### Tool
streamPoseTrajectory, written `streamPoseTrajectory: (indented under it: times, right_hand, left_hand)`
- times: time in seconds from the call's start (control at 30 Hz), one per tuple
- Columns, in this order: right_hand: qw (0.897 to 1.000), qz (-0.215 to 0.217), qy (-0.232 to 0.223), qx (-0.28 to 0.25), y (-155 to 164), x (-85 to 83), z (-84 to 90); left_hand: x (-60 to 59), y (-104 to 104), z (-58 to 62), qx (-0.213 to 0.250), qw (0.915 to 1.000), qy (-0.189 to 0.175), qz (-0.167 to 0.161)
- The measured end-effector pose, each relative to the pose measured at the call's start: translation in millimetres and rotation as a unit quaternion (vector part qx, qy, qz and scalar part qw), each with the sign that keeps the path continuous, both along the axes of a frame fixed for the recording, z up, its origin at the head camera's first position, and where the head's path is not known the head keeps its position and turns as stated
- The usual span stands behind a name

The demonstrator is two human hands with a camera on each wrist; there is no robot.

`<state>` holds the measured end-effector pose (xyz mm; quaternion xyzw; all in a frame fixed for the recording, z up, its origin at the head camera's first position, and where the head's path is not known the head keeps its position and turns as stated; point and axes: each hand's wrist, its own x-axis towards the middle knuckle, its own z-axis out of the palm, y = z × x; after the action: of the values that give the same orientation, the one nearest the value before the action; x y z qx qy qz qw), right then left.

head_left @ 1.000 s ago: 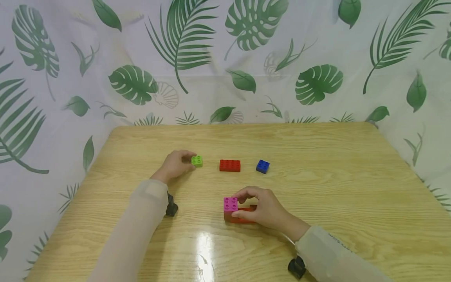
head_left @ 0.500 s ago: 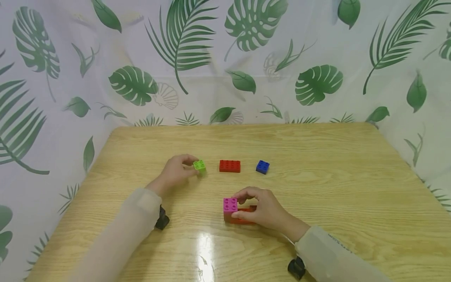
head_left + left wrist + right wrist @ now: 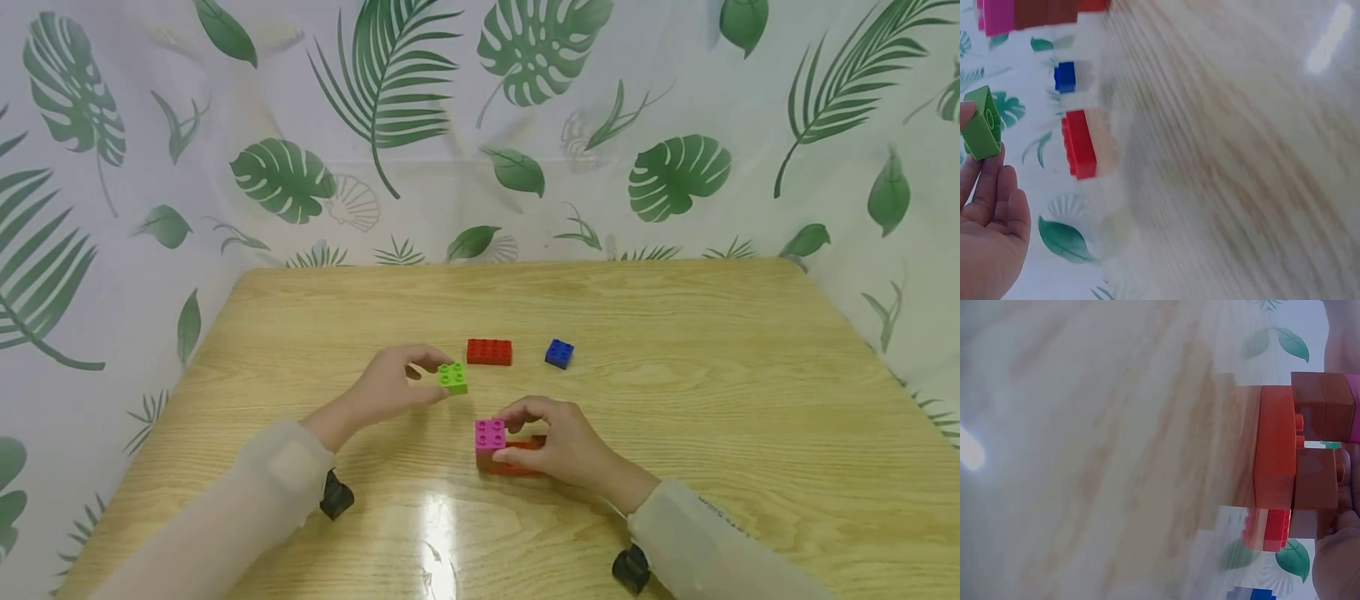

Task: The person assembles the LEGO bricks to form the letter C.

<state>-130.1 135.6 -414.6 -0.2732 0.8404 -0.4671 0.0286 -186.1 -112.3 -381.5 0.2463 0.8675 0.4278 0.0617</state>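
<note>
My left hand (image 3: 390, 385) pinches a lime-green toy brick (image 3: 452, 379) between thumb and fingertips, raised over the table; its hollow underside shows in the left wrist view. My right hand (image 3: 573, 442) holds a brick stack standing on the table. Its bottom is a long orange-red brick (image 3: 1274, 447). One end carries two brown bricks (image 3: 1322, 406) one above the other, topped by a pink brick (image 3: 490, 434); the other end carries a single brown brick (image 3: 1316, 478). In the head view, the right hand covers much of that lower end. The green brick is up and left of the stack.
A long red brick (image 3: 490, 352) lies on the wooden table (image 3: 675, 333) behind the stack, close to the left hand. Right of it lies a small blue brick (image 3: 559, 353). A leaf-patterned cloth (image 3: 442, 208) hangs behind the table.
The left hand has lifted the green brick from its place at the left and carried it right and nearer, toward the stack. The right hand and stack have stayed still.
</note>
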Motion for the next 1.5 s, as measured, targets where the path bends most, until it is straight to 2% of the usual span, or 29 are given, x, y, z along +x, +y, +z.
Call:
streamPoseTrajectory:
  times: [0.17, 0.2, 0.37, 0.43, 0.57, 0.67, 0.8, 1.07, 1.27, 1.5]
  right_hand:
    - [1.0, 0.006, 0.004, -0.01, 0.0, 0.6, 1.0]
    - [1.0, 0.006, 0.005, -0.011, 0.1, 0.7, 1.1]
    - [1.0, 0.006, 0.005, -0.019, 0.2, 0.8, 0.3]
    - [1.0, 0.007, 0.011, -0.018, 0.4, 0.5, -0.1]
    - [1.0, 0.01, 0.025, -0.014, 0.3, -0.1, -0.9]
    - [0.999, 0.008, 0.03, -0.014, 0.3, -0.2, -1.1]
    - [0.999, 0.008, 0.032, -0.019, 0.2, -0.1, -1.4]
    - [0.999, 0.01, 0.042, -0.022, -0.2, -0.6, -3.5]
    - [0.999, 0.007, 0.029, -0.02, -1.3, -0.3, -2.2]
    - [1.0, 0.002, 0.02, -0.019, -0.9, 0.4, -1.4]
  left_hand:
    - [13.8, 10.2, 5.3, 0.016, 0.9994, 0.001, -0.031]
    - [18.9, 13.1, 10.8, 0.016, 0.9992, 0.0, -0.037]
    - [31.9, 22.1, 17.1, 0.033, 0.997, 0.015, -0.068]
    - [36.5, 24.5, 20.2, 0.043, 0.996, 0.016, -0.077]
    - [50.4, 30.5, 37.5, 0.049, 0.9951, 0.002, -0.086]
    - [55.1, 33.3, 41.4, 0.043, 0.9952, -0.007, -0.088]
    - [56.7, 34.7, 38.8, 0.041, 0.9949, -0.005, -0.092]
    - [43.3, 32.0, 7.6, 0.018, 0.9955, 0.024, -0.09]
    - [42.2, 32.5, 6.3, 0.011, 0.9957, 0.028, -0.087]
    - [42.7, 34.6, 9.0, 0.0, 0.996, 0.015, -0.088]
